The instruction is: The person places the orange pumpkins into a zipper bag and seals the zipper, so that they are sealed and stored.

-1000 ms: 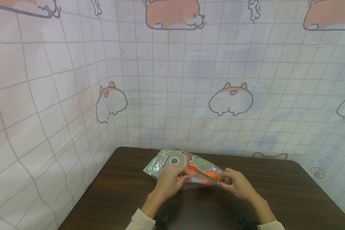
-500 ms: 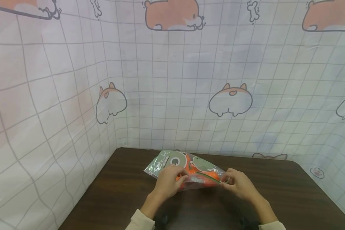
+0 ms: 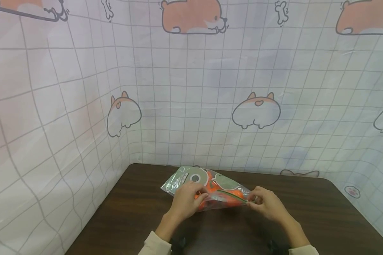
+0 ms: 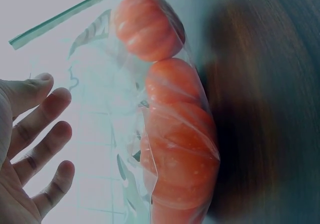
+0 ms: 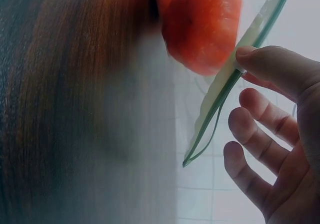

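A clear zip bag (image 3: 221,182) with green cartoon prints lies in front of both hands, holding several orange-red rounded things (image 4: 175,149); some look ribbed, like tomatoes. A green zip strip (image 3: 231,194) runs along its near side. My left hand (image 3: 185,198) is at the bag's near edge, thumb and index finger together, apparently pinching the film. My right hand (image 3: 266,203) pinches a small pale slider on the strip between thumb and index finger, its other fingers loosely bent. In the right wrist view, the green strip (image 5: 227,87) splits into two lines below that pinch.
The dark wooden table (image 3: 140,212) extends round the bag on all sides. Behind and to the left hangs a white grid-patterned cloth (image 3: 191,88) with cartoon dogs, close to the table's back edge.
My right hand has shifted slightly right along the zip strip, and more of the green strip shows to its left. My left hand stays almost still.
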Available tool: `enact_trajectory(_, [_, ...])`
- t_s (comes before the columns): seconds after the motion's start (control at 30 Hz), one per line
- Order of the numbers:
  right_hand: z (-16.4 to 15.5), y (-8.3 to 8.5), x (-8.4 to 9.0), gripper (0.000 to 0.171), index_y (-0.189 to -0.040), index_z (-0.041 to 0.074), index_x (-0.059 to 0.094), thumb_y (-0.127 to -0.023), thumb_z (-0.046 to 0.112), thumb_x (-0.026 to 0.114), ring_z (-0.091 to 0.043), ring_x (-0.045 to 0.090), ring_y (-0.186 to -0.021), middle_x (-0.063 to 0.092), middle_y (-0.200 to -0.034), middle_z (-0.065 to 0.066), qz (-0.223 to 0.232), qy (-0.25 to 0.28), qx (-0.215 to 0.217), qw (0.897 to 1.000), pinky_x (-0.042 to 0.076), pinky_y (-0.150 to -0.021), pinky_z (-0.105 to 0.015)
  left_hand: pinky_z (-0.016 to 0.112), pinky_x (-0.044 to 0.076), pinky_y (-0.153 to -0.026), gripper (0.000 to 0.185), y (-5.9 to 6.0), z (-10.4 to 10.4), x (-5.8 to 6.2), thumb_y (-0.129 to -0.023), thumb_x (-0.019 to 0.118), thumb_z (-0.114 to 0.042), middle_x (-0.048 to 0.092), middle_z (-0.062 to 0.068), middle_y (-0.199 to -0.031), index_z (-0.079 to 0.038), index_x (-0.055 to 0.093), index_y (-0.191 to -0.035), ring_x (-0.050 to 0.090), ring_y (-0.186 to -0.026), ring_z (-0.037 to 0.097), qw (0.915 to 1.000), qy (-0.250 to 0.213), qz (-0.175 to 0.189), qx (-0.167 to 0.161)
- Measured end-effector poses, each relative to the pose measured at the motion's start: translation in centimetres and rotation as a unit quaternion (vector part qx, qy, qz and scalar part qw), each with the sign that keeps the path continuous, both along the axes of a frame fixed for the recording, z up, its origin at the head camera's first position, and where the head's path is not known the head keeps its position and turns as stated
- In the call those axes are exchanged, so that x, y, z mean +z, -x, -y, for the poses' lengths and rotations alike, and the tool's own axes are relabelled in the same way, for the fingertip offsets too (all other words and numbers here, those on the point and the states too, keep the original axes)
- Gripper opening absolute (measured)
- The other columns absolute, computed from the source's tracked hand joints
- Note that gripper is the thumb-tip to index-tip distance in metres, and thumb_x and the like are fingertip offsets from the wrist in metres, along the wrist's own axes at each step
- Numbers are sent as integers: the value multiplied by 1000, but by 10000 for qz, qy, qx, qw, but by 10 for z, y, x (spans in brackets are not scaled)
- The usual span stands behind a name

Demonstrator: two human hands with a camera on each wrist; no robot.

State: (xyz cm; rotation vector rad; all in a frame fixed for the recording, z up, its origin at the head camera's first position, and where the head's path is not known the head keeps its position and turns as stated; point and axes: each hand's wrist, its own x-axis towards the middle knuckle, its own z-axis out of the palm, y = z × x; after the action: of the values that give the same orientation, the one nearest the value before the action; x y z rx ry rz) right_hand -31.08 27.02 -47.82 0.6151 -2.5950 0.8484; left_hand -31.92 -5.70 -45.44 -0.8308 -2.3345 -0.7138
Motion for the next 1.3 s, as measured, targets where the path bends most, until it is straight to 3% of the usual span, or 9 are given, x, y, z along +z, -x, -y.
enact_trajectory(0.8, [-12, 2, -2, 11, -89, 26, 72, -85, 23, 82, 0, 50, -70, 62, -90, 8, 161, -181, -578, 9980, 41, -58, -24, 25, 50, -70, 2, 2, 7, 4, -88, 79, -24, 72, -12, -83, -24, 77, -88, 65, -80, 9, 9997, -209, 0, 84])
enact_trajectory(1.3, [-20, 3, -2, 10, -90, 25, 73, -85, 25, 82, 0, 51, -70, 65, -91, 8, 296, -234, -964, 9946, 41, -57, -25, 26, 49, -69, 5, 4, 13, 7, -87, 80, -20, 72, -11, -82, -23, 76, -86, 63, -77, 11, 9989, -437, -194, 13])
